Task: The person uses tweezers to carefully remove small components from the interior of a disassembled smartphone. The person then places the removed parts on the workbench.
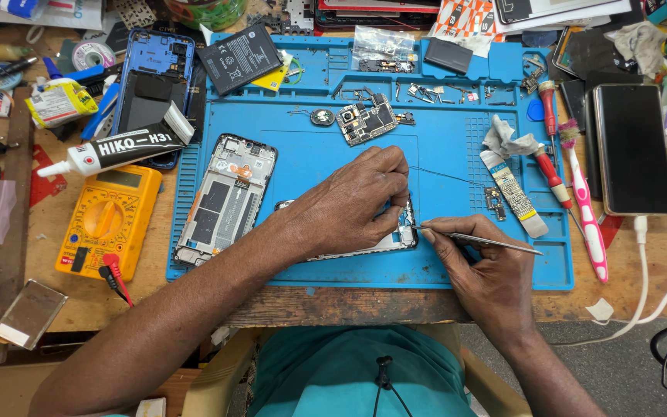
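Note:
My left hand [353,202] lies over an opened phone body [395,238] on the blue work mat [441,162], fingers pressing on it and hiding most of it. My right hand [488,266] holds thin metal tweezers [496,244], whose tip touches the phone's right edge by my left fingertips. A bare phone frame [225,197] lies to the left on the mat. A loose circuit board [368,120] sits above my hands.
A yellow multimeter [106,220] and a white glue tube [121,147] lie left of the mat. A battery [238,58] and blue phone shell [152,85] sit up left. A screwdriver [550,150], a pink toothbrush [584,205] and a charging phone [631,147] are on the right.

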